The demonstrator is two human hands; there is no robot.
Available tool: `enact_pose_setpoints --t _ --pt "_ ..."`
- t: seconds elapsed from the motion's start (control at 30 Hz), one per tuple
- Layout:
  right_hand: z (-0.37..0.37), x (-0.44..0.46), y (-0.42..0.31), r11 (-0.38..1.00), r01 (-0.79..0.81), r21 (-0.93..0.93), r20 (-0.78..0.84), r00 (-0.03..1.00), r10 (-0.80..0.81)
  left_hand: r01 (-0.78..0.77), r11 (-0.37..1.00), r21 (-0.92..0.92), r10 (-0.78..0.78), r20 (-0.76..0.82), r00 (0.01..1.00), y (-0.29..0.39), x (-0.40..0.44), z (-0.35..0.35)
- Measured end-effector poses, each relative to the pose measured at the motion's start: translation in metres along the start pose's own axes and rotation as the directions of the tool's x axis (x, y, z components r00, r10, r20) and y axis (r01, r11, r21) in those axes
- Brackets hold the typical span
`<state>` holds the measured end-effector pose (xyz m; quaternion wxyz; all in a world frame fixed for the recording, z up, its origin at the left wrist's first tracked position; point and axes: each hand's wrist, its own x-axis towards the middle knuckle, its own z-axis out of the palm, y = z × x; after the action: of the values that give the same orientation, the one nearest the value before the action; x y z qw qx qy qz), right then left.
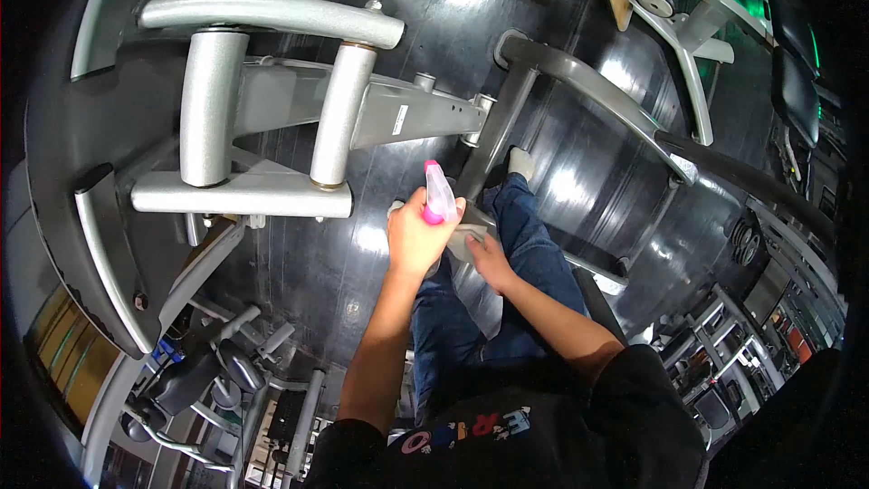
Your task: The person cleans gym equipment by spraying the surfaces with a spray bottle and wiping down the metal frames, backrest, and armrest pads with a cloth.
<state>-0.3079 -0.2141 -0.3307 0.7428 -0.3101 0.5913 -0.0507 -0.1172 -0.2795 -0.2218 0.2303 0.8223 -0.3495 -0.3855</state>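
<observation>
My left hand is closed around a spray bottle, whose translucent white and pink spray head sticks up above my fingers. The bottle's body is hidden by the hand. Close beside it, my right hand has its fingers on a grey cloth, which hangs down between my legs. Part of the cloth lies between the two hands. Just beyond them is the grey metal frame of an exercise machine.
Thick silver tubes of the machine stand at the left. A dark curved bar runs along the right. More gym machines surround me on a shiny black floor. My legs in jeans are below my hands.
</observation>
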Motion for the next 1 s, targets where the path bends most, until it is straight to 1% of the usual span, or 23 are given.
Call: enact_pose_setpoints --t 0.03,0.1,0.17,0.23,0.27,0.3,0.37,0.4,0.43,0.47,0.5,0.57,0.6,0.63,0.7,0.73,0.77,0.8,0.83,0.9,0.93,0.97,1.0 --pt "-0.003 0.007 0.0 1.0 0.0 0.003 -0.002 1.0 0.0 0.024 1.0 -0.018 -0.024 0.015 1.0 0.002 0.0 0.0" --pt "-0.011 0.027 -0.004 0.99 -0.025 0.14 -0.103 0.994 0.039 0.048 0.998 -0.034 -0.047 0.034 0.998 0.007 -0.001 0.0" --pt "-0.01 0.041 -0.035 0.958 0.146 0.248 -0.172 0.979 -0.105 -0.005 0.999 -0.04 0.006 0.028 1.0 0.012 -0.005 -0.001" --pt "-0.003 0.071 -0.062 0.927 0.219 0.305 -0.261 0.955 -0.14 -0.023 0.999 -0.042 0.024 0.026 0.999 0.008 -0.009 0.001" --pt "0.007 0.081 -0.088 0.898 0.201 0.391 -0.313 0.947 -0.075 -0.04 0.998 -0.049 0.041 0.022 0.999 0.006 -0.011 0.002" --pt "0.012 0.109 -0.091 0.852 0.298 0.431 -0.335 0.929 -0.156 -0.04 0.998 -0.045 0.041 0.023 0.999 0.007 -0.014 0.001" --pt "0.037 0.126 -0.142 0.835 0.199 0.513 -0.367 0.93 0.004 -0.12 0.977 -0.174 0.113 -0.05 0.992 0.009 -0.022 -0.004" --pt "0.053 0.136 -0.156 0.912 0.214 0.35 -0.413 0.909 -0.055 -0.1 0.978 -0.182 0.1 -0.013 0.995 0.005 -0.027 -0.007" --pt "0.077 0.15 -0.16 0.865 0.498 0.061 -0.599 0.711 -0.368 -0.08 0.975 -0.206 0.083 0.007 0.997 0.002 -0.031 -0.012" --pt "0.09 0.134 -0.177 0.897 0.435 -0.079 -0.585 0.708 -0.395 -0.081 0.966 -0.245 0.088 0.017 0.996 0.0 -0.035 -0.018" --pt "0.097 0.097 -0.205 0.81 0.567 -0.147 -0.532 0.645 -0.548 -0.079 0.955 -0.286 0.091 0.028 0.995 -0.001 -0.039 -0.024" --pt "0.1 0.067 -0.211 0.653 0.718 -0.242 -0.381 0.548 -0.745 -0.11 0.948 -0.299 0.11 -0.017 0.994 -0.001 -0.045 -0.031" --pt "0.094 0.068 -0.2 0.628 0.735 -0.255 -0.318 0.55 -0.773 -0.125 0.948 -0.292 0.127 -0.012 0.992 -0.005 -0.045 -0.033" --pt "0.083 0.075 -0.184 0.634 0.703 -0.321 -0.209 0.601 -0.772 -0.141 0.948 -0.286 0.146 -0.007 0.989 -0.008 -0.045 -0.035" --pt "0.07 0.105 -0.15 0.68 0.594 -0.43 -0.356 0.581 -0.732 -0.166 0.948 -0.273 0.17 -0.007 0.985 -0.006 -0.045 -0.037" --pt "0.063 0.131 -0.128 0.821 0.536 -0.199 -0.459 0.689 -0.561 -0.183 0.95 -0.254 0.189 0.001 0.982 -0.007 -0.045 -0.038" --pt "0.059 0.15 -0.115 0.894 0.445 0.054 -0.51 0.782 -0.359 -0.185 0.95 -0.253 0.191 0.0 0.982 -0.006 -0.046 -0.038" --pt "0.058 0.146 -0.123 0.899 0.427 -0.097 -0.552 0.729 -0.405 -0.175 0.948 -0.268 0.184 0.012 0.983 -0.005 -0.046 -0.038" --pt "0.063 0.143 -0.131 0.9 0.425 -0.091 -0.555 0.729 -0.401 -0.159 0.946 -0.282 0.174 0.027 0.984 -0.006 -0.046 -0.036" --pt "0.079 0.132 -0.151 0.811 0.581 0.07 -0.47 0.736 -0.487 -0.148 0.947 -0.286 0.168 0.045 0.985 -0.01 -0.047 -0.032" --pt "0.09 0.093 -0.188 0.791 0.61 0.045 -0.422 0.73 -0.538 -0.147 0.926 -0.347 0.171 0.039 0.985 -0.015 -0.049 -0.027" --pt "0.099 0.087 -0.191 0.634 0.767 -0.097 -0.367 0.565 -0.739 -0.145 0.901 -0.408 0.172 0.029 0.985 -0.019 -0.052 -0.022" --pt "0.102 0.066 -0.201 0.603 0.779 -0.174 -0.273 0.55 -0.789 -0.244 0.868 -0.432 0.272 0.003 0.962 -0.024 -0.055 -0.018"
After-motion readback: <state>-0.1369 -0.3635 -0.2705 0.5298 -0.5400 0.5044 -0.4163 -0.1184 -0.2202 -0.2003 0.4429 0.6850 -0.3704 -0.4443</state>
